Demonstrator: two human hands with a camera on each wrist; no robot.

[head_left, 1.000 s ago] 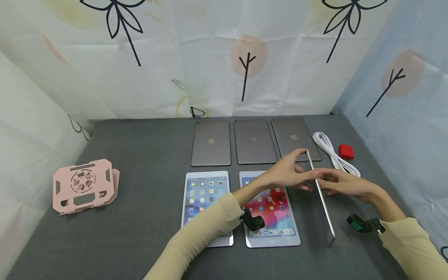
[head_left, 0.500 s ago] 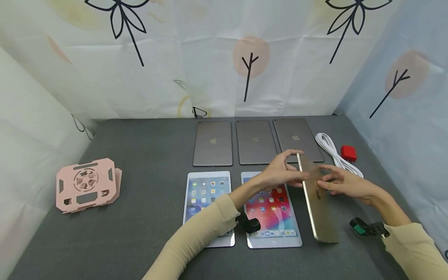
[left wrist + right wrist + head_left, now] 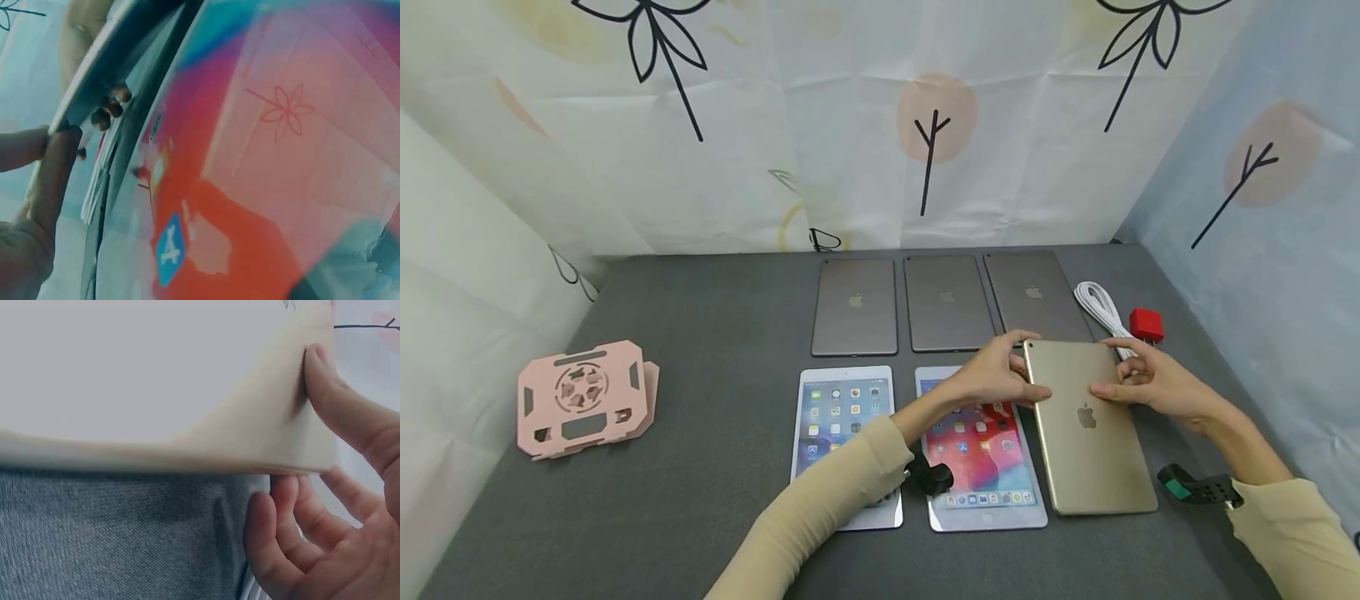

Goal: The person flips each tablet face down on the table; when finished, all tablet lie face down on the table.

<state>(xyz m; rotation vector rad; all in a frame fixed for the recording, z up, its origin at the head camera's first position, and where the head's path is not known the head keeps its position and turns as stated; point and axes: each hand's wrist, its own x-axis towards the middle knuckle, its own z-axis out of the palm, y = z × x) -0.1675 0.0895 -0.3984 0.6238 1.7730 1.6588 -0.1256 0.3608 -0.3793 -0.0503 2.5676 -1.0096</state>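
A gold tablet (image 3: pixel 1093 458) with an apple logo shows its back, its far end raised above the table in the head view. My left hand (image 3: pixel 1000 371) pinches its left edge near the top corner, thumb on the back and fingers beneath. On the opposite edge my right hand (image 3: pixel 1161 387) grips it, with the thumb (image 3: pixel 325 381) on the back and the other fingers curled under. Just left of it lies a white tablet (image 3: pixel 981 467) with a lit red and blue screen, partly behind my left wrist. Another lit white tablet (image 3: pixel 842 417) is partly covered by my left sleeve.
Along the back lie three grey tablets (image 3: pixel 855 321), backs up. A coiled white cable (image 3: pixel 1097 308) and a red charger plug (image 3: pixel 1146 324) are at the right. A pink perforated stand (image 3: pixel 583 396) sits at the left. Fabric walls (image 3: pixel 850 125) border the table.
The gold tablet has turned from standing on edge to showing its back fully, its back tilting upward. My right hand has shifted from beside it to gripping its right edge.
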